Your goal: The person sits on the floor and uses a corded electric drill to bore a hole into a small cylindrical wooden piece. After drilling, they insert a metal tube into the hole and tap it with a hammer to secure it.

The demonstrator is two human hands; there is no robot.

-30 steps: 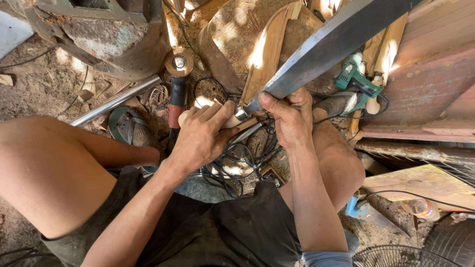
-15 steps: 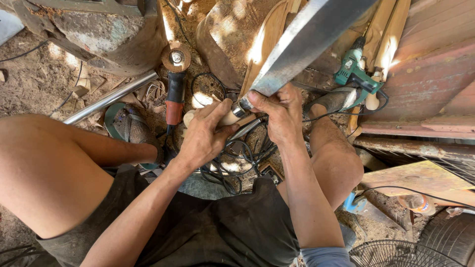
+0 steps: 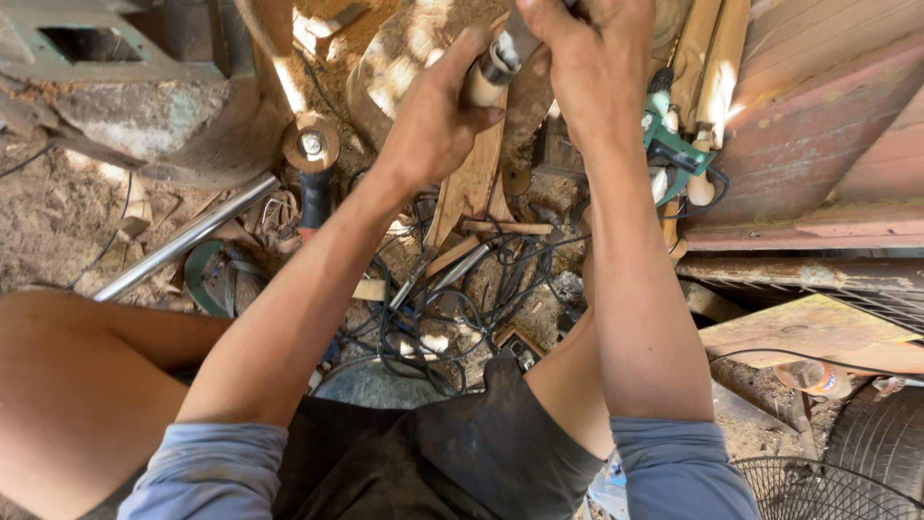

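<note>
Head view. The left hand (image 3: 435, 120) is clenched round a pale wooden handle (image 3: 484, 85) with a metal ferrule at its upper end; the fingers wrap it fully. The right hand (image 3: 589, 60) sits just beside, at the top edge of the frame, fingers curled over a grey metal piece (image 3: 521, 37) that rises from the handle. Whether it is grasping that piece or only pressing on it cannot be told: the fingertips are cut off by the frame edge.

Below the grip, a curved wooden board (image 3: 470, 188) lies on the ground. Lower still lies a tangle of black cables (image 3: 462, 308). Left of the grip, an angle grinder (image 3: 311, 154) lies with its disc uppermost. Farther left and lower, a steel pipe (image 3: 188, 236) runs slantwise over the dirt. Right of the grip lies a green power drill (image 3: 674, 149), partly hidden behind the right forearm.

No packages, labels or signs can be made out. The upper part of the metal piece is out of frame. A wire fan guard (image 3: 828, 491) is cut off at the bottom right corner.
</note>
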